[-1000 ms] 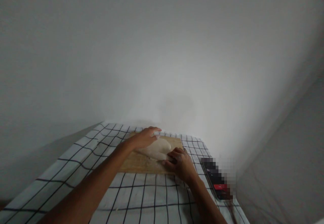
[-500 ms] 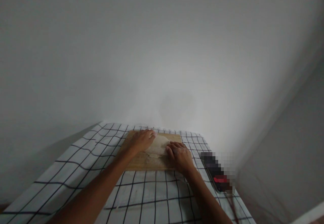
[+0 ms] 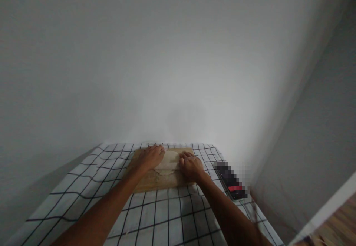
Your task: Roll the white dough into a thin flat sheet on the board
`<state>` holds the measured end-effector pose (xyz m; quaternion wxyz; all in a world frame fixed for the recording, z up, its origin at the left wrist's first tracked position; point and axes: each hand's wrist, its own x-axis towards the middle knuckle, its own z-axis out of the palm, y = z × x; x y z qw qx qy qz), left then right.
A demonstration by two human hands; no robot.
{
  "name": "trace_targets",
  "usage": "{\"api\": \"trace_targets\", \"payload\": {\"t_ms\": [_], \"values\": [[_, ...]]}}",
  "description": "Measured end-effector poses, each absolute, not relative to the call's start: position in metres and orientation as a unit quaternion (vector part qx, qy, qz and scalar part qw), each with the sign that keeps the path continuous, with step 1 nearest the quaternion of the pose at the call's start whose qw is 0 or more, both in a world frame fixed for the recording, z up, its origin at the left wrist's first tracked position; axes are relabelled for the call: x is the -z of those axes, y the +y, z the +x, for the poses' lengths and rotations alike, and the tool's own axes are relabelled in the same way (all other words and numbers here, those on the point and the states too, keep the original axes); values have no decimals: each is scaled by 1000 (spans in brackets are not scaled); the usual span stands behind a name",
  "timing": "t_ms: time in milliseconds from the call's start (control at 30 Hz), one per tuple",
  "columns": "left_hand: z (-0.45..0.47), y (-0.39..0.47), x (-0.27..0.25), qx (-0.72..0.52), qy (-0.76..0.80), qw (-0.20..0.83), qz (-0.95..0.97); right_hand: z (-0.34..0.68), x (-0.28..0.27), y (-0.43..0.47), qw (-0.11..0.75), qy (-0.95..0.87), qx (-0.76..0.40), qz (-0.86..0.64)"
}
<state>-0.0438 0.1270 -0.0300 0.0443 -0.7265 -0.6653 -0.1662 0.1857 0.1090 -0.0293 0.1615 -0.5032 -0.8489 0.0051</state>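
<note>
A sheet of pale dough (image 3: 170, 157) lies on a wooden board (image 3: 155, 186). A straight, pale roll crosses its near part between my hands, and a ragged edge shows just below; whether a rolling pin is inside I cannot tell. My left hand (image 3: 152, 157) is at the left end, palm down, fingers curled over. At the right end, my right hand (image 3: 191, 165) is closed with knuckles bent, pressing down on the dough. Both palms hide the ends of the roll. Some white flour shows on the left fingertips.
A white tablecloth with a dark grid (image 3: 155, 216) covers the table, which stands against a pale wall (image 3: 178, 72). Right of the board lies a dark, partly pixelated device (image 3: 229, 181) with a red patch, near the table's right edge. Wooden floor (image 3: 336, 223) shows at the lower right.
The view has shifted, so board, table and device appear further left. My right fingers are more curled than before. Both hands stay at the dough's two ends.
</note>
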Motion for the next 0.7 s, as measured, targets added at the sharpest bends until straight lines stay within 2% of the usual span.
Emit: {"api": "trace_targets", "payload": {"t_ms": [167,700], "values": [[-45,131,28,163,-685,54,-708,182,22,123,130,-857,-21,-497],[-43,138,5,167,-723,51,-668,170,18,163,134,-865,-11,-484]]}}
